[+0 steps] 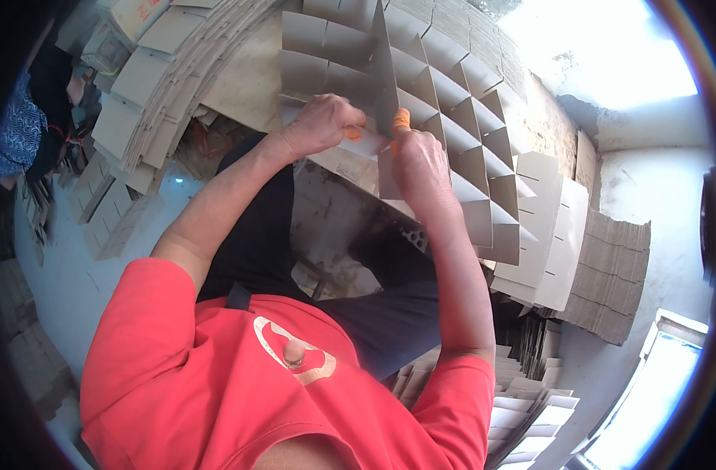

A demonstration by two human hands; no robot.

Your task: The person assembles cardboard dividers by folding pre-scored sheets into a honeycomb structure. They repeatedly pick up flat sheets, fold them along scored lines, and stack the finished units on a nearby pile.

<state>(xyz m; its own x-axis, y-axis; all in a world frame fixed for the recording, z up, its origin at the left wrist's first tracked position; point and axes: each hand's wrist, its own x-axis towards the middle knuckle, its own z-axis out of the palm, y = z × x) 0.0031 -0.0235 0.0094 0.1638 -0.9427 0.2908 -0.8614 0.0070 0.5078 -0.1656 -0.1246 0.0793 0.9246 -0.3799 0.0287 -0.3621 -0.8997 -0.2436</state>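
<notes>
A cardboard divider grid (477,160) of interlocking slotted strips stands on the bench in front of me, its cells open upward. My right hand (422,166) is closed at the near edge of the grid, gripping an upright cardboard strip (384,74) that rises above the others. My left hand (322,125) is closed at the grid's near left side, its fingertips against a pale cardboard strip (370,144). Orange finger covers (402,120) show on both hands. Just where the left fingertips press is partly hidden.
Stacked slotted cardboard strips (150,82) curve along the left. More pieces (539,235) and a brown stack (612,270) lie to the right, with others (530,419) at lower right. Another person's patterned blue clothing (21,129) shows at far left. A bright window (647,399) is at lower right.
</notes>
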